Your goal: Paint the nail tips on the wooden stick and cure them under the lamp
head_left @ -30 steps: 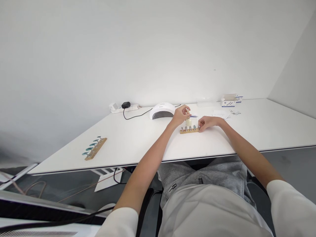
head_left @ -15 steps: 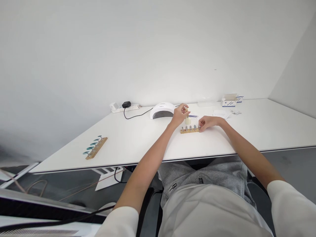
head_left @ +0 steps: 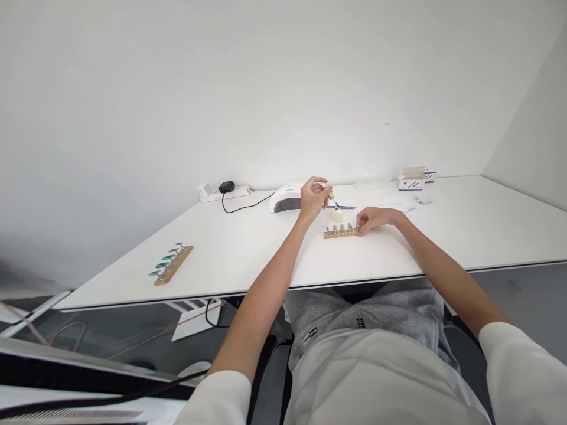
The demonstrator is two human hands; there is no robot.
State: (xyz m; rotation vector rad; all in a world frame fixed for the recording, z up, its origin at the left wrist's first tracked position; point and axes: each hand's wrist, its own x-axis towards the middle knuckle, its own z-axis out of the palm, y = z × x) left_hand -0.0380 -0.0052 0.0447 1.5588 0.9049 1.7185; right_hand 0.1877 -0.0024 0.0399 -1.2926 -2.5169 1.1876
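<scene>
My left hand (head_left: 315, 196) pinches the cap of a nail polish brush (head_left: 331, 196), tilted with its dark bristles pointing down at the mouth of a cream nail polish bottle (head_left: 337, 216). The bottle stands upright on the white table. In front of it lies a wooden nail display stand (head_left: 340, 234) carrying several nail tips on small metal posts. My right hand (head_left: 370, 219) is closed round the right end of this stand; its fingers partly hide the last tip.
A second wooden stand (head_left: 181, 267) with teal nail tips lies at the left. Behind are a white nail lamp (head_left: 286, 199), a power strip (head_left: 234, 193) with a black adapter (head_left: 227, 187), papers (head_left: 397, 204) and a small open box (head_left: 411, 179). The table's front edge (head_left: 248, 291) is near my lap.
My left hand has moved left and slightly up, tilting the brush and drawing it out of the bottle, so its bristles now show. My right hand and the stand have stayed in place.
</scene>
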